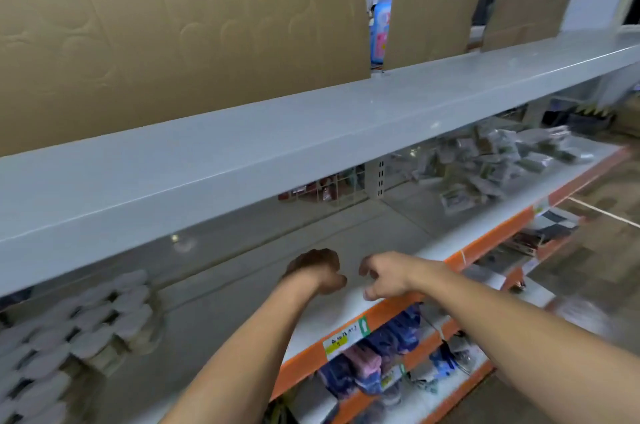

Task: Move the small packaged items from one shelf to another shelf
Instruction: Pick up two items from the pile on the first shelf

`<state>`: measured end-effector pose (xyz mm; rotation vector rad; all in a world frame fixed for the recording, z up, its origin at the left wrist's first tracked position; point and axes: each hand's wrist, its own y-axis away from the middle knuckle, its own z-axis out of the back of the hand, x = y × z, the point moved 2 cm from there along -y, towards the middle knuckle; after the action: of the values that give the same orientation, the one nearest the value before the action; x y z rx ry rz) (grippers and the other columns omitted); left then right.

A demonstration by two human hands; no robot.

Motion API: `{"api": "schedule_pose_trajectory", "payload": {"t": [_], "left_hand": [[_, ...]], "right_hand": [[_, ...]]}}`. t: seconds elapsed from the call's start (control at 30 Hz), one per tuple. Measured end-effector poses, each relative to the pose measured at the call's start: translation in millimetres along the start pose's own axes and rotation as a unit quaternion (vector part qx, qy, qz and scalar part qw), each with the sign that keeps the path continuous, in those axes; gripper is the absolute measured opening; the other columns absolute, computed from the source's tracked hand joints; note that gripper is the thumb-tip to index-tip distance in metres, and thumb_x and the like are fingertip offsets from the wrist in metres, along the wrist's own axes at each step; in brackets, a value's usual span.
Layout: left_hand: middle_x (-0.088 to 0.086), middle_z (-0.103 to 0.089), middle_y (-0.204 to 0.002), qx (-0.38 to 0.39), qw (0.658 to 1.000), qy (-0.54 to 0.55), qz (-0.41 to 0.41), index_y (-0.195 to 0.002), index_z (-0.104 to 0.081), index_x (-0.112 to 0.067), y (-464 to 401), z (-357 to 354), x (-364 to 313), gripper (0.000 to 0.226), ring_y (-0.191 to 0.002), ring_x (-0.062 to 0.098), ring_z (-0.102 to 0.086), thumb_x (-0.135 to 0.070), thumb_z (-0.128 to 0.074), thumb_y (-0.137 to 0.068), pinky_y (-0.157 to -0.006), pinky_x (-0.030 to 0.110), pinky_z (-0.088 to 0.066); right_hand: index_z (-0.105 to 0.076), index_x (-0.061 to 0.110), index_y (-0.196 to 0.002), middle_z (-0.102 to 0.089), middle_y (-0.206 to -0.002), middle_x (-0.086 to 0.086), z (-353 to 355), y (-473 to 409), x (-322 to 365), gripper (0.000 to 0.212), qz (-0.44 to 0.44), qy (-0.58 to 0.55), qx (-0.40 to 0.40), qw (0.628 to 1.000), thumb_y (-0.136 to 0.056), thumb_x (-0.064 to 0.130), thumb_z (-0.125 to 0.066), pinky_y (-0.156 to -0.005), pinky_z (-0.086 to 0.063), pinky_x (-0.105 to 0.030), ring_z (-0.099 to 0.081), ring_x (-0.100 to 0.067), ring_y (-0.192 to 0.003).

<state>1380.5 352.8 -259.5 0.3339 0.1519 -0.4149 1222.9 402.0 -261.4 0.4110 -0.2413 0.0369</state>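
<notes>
Both forearms reach forward over the bare middle stretch of a grey shelf (pixel 221 299) that has an orange front strip. The left hand (pixel 317 269) sits under the shadow of the upper shelf (pixel 311 133), knuckles up and fingers curled into a loose fist; nothing shows inside it, though the palm side is hidden. Just beside it, not touching, the right hand (pixel 384 276) hangs above the shelf's front edge with its fingers bent downward and slightly spread, holding nothing. The small packaged items (pixel 485 165) lie in a loose heap well off to the right on the same shelf level, beyond a clear divider (they are blurred, greenish-grey packets in transparent wrap). At the far left of that shelf stands a tidy block of pale, rounded packs (pixel 79 323) in rows. On the upper shelf, cardboard sheets (pixel 180 25) stand upright, and a blue-and-pink package (pixel 379 32) shows through the gap between two of them. Below the hands, a lower shelf holds blue and pink wrapped goods (pixel 367 364), behind an orange strip that carries a white and yellow price label (pixel 341 339).
</notes>
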Motion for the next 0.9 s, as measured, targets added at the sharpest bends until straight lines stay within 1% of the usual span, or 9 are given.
{"api": "schedule_pose_trajectory", "payload": {"t": [0.1, 0.2, 0.27, 0.4, 0.53, 0.63, 0.73, 0.83, 0.9], "left_hand": [[0.006, -0.059, -0.13, 0.016, 0.999, -0.024, -0.035, -0.124, -0.058, -0.024, -13.9, -3.9, -40.1, 0.041, -0.114, 0.027, -0.058, -0.042, -0.059, -0.087, -0.092, 0.034, -0.049], [0.006, -0.062, -0.127, 0.025, 0.997, -0.035, -0.061, -0.122, -0.059, -0.021, -26.1, -8.6, -76.5, 0.039, -0.111, 0.027, -0.059, -0.041, -0.059, -0.088, -0.091, 0.034, -0.05], [0.007, -0.062, -0.126, 0.025, 0.996, -0.037, -0.076, -0.124, -0.059, -0.019, -33.6, -11.8, -99.7, 0.04, -0.112, 0.027, -0.06, -0.04, -0.059, -0.089, -0.092, 0.034, -0.051], [0.008, -0.061, -0.132, 0.018, 0.993, -0.041, -0.11, -0.132, -0.056, -0.017, -47.0, -17.1, -148.7, 0.046, -0.119, 0.027, -0.058, -0.039, -0.059, -0.092, -0.095, 0.034, -0.049], [0.007, -0.06, -0.133, 0.018, 0.988, -0.058, -0.144, -0.133, -0.057, -0.02, -57.1, -22.9, -202.9, 0.046, -0.12, 0.027, -0.057, -0.041, -0.057, -0.092, -0.095, 0.035, -0.049], [0.007, -0.061, -0.131, 0.026, 0.984, -0.064, -0.163, -0.131, -0.057, -0.02, -63.1, -30.1, -239.3, 0.045, -0.118, 0.027, -0.058, -0.04, -0.056, -0.091, -0.095, 0.038, -0.05], [0.005, -0.061, -0.13, 0.034, 0.981, -0.067, -0.18, -0.13, -0.056, -0.019, -73.3, -36.2, -269.2, 0.043, -0.117, 0.025, -0.059, -0.038, -0.056, -0.091, -0.093, 0.036, -0.05], [0.005, -0.064, -0.127, 0.021, 0.978, -0.063, -0.2, -0.129, -0.057, -0.019, -84.0, -38.3, -295.7, 0.043, -0.115, 0.024, -0.061, -0.037, -0.057, -0.09, -0.091, 0.034, -0.051], [0.007, -0.065, -0.125, 0.015, 0.975, -0.058, -0.213, -0.128, -0.058, -0.019, -92.0, -38.8, -312.6, 0.041, -0.113, 0.025, -0.061, -0.035, -0.057, -0.09, -0.089, 0.034, -0.052]], "right_hand": [[-0.053, 0.02, -0.138, -0.06, -0.131, -0.005, 6.7, 12.3, -32.0, 0.064, -0.012, -0.004, -0.008, 1.0, -0.081, 0.044, -0.069, -0.086, -0.049, -0.029, -0.06, -0.025, -0.114], [-0.052, 0.02, -0.138, -0.061, -0.13, -0.004, 13.9, 27.1, -68.8, 0.062, -0.032, -0.023, -0.008, 0.999, -0.083, 0.043, -0.068, -0.094, -0.051, -0.035, -0.06, -0.024, -0.114], [-0.052, 0.021, -0.138, -0.06, -0.129, -0.003, 18.5, 36.2, -94.6, 0.061, -0.048, -0.034, -0.015, 0.998, -0.084, 0.042, -0.068, -0.096, -0.05, -0.034, -0.058, -0.023, -0.114], [-0.053, 0.02, -0.136, -0.058, -0.124, -0.003, 24.6, 54.1, -143.1, 0.059, -0.07, -0.051, -0.038, 0.996, -0.084, 0.043, -0.07, -0.082, -0.043, -0.027, -0.057, -0.022, -0.11], [-0.057, 0.015, -0.129, -0.059, -0.113, -0.003, 23.8, 73.8, -190.7, 0.052, -0.102, -0.07, -0.043, 0.991, -0.086, 0.041, -0.07, -0.078, -0.046, -0.034, -0.057, -0.023, -0.097], [-0.057, 0.009, -0.128, -0.06, -0.117, -0.013, 21.8, 85.3, -221.8, 0.052, -0.129, -0.079, -0.043, 0.988, -0.086, 0.039, -0.068, -0.082, -0.048, -0.037, -0.059, -0.029, -0.102], [-0.054, 0.017, -0.131, -0.056, -0.128, -0.005, 20.6, 95.2, -251.5, 0.053, -0.138, -0.1, -0.041, 0.984, -0.086, 0.041, -0.069, -0.08, -0.041, -0.029, -0.052, -0.02, -0.102], [-0.052, 0.02, -0.135, -0.054, -0.131, -0.001, 20.1, 103.0, -280.0, 0.057, -0.157, -0.11, -0.051, 0.98, -0.086, 0.044, -0.069, -0.083, -0.043, -0.03, -0.054, -0.021, -0.109], [-0.052, 0.019, -0.136, -0.057, -0.128, -0.002, 19.3, 105.7, -295.9, 0.059, -0.171, -0.122, -0.057, 0.976, -0.085, 0.043, -0.07, -0.081, -0.042, -0.029, -0.055, -0.02, -0.104]]}}
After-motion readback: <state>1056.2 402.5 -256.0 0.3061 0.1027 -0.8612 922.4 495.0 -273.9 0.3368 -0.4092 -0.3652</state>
